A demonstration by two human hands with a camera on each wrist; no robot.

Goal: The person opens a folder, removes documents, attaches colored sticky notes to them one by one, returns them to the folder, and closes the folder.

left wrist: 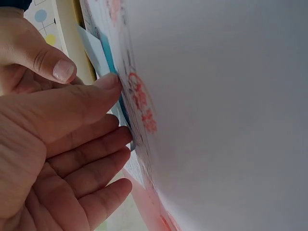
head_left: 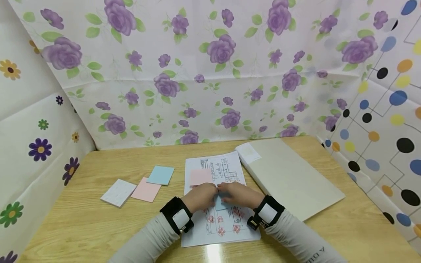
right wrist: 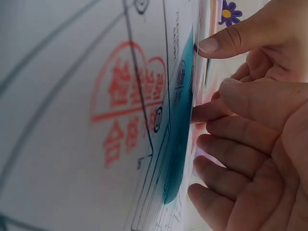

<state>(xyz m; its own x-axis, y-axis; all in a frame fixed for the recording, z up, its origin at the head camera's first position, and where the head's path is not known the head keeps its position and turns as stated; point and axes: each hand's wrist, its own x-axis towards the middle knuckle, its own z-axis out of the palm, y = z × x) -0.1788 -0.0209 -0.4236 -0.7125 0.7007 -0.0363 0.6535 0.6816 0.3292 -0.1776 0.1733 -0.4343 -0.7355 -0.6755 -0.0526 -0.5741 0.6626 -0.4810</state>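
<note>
A blue sticky note (head_left: 221,204) lies on a stack of printed drawing sheets (head_left: 197,239), partly hidden under the hands. My left hand (head_left: 202,196) and right hand (head_left: 241,194) meet over its upper part. In the left wrist view, the left thumb and fingertips (left wrist: 113,82) touch the note (left wrist: 109,54), whose near part stands slightly off the paper. The right wrist view shows the right fingers (right wrist: 231,178) loosely bent beside the note (right wrist: 180,139), with the left thumb (right wrist: 210,45) at its edge. A pink sticky note (head_left: 200,176) sits higher on the top sheet.
Left on the wooden table (head_left: 82,233) are a blue sticky pad (head_left: 161,175), a pink pad (head_left: 145,190) and a white pad (head_left: 118,193), partly overlapping. A large pale binder (head_left: 292,175) lies to the right, close to the sheets. Patterned cloth (head_left: 197,91) stands behind the table.
</note>
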